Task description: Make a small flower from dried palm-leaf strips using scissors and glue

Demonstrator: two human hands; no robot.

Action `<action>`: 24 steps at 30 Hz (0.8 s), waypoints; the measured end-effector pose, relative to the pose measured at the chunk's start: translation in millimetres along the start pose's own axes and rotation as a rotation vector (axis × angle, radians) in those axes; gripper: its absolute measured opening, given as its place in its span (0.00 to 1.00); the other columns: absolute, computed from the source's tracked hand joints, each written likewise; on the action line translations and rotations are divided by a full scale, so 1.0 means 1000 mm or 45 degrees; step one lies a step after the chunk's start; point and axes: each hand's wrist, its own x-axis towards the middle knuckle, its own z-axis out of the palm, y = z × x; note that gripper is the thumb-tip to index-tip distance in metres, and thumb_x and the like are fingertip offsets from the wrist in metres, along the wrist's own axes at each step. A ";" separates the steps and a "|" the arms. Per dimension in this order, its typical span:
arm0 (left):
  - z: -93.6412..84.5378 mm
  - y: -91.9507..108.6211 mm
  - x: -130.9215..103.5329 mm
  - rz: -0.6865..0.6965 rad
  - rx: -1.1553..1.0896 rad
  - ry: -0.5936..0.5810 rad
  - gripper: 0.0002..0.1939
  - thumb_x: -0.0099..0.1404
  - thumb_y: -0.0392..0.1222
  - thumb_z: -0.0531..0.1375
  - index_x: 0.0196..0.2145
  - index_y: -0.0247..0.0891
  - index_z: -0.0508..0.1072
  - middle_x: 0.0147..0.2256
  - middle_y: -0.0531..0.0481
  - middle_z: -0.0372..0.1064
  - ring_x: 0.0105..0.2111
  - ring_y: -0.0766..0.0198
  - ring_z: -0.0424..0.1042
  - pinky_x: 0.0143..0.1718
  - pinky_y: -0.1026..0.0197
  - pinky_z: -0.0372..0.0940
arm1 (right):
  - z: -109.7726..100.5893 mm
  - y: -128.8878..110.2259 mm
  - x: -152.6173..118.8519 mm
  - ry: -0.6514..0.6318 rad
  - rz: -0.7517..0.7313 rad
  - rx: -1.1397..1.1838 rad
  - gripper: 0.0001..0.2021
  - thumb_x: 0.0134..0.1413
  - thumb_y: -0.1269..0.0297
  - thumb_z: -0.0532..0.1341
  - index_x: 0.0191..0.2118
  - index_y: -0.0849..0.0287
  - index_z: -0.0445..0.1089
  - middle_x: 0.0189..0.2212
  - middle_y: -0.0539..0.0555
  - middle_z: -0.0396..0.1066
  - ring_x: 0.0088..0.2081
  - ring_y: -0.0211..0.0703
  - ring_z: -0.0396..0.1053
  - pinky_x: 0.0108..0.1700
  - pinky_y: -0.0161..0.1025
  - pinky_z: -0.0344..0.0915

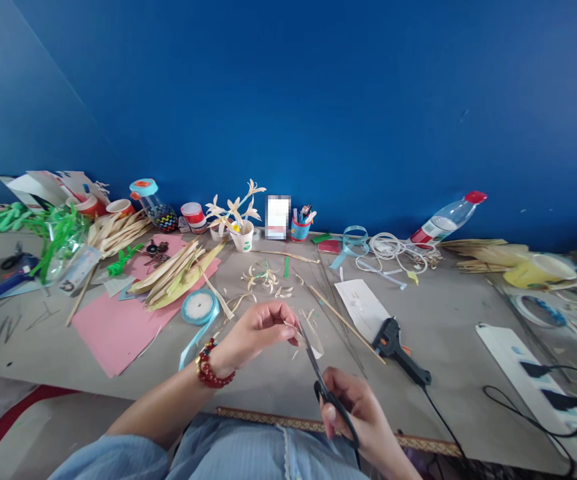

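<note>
Black-handled scissors (337,401) are in my right hand (356,407), their blades pointing up and away toward my left fingertips. My left hand (263,328), with a red bead bracelet (210,367) at the wrist, pinches a small pale strip (291,325) close to the blade tips. It looks like dried husk, though it is too small to be sure. Below and beyond the hands, curled pale scraps (263,277) lie on the grey table (273,387). A roll of light blue ribbon (200,307) sits left of my left hand, its loose end trailing toward me.
A black glue gun (393,343) lies on the right near a white paper (361,303). Further right is a power strip (528,380) with black cords. Pink paper (113,327) and dried husks (173,277) lie left. Husk flowers stand in a white cup (242,237) by the blue wall.
</note>
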 end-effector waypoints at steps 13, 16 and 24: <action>-0.004 -0.002 0.003 -0.050 0.024 -0.041 0.09 0.60 0.42 0.65 0.30 0.35 0.71 0.32 0.48 0.71 0.32 0.63 0.73 0.38 0.60 0.67 | -0.004 0.010 -0.001 0.042 -0.026 -0.084 0.25 0.45 0.39 0.65 0.23 0.55 0.56 0.14 0.44 0.59 0.15 0.32 0.55 0.20 0.32 0.49; -0.004 -0.001 0.003 -0.049 0.032 -0.033 0.09 0.60 0.43 0.64 0.30 0.34 0.71 0.32 0.48 0.71 0.32 0.63 0.73 0.38 0.60 0.68 | -0.006 0.012 -0.003 0.047 -0.012 -0.086 0.25 0.47 0.40 0.64 0.23 0.55 0.55 0.14 0.43 0.57 0.14 0.31 0.54 0.19 0.32 0.49; 0.000 -0.008 -0.003 0.020 -0.049 0.056 0.08 0.61 0.39 0.65 0.28 0.34 0.71 0.32 0.49 0.69 0.31 0.66 0.70 0.38 0.62 0.67 | -0.028 0.022 -0.005 0.225 -0.024 -0.678 0.20 0.52 0.44 0.60 0.27 0.55 0.59 0.19 0.48 0.63 0.21 0.39 0.61 0.25 0.35 0.55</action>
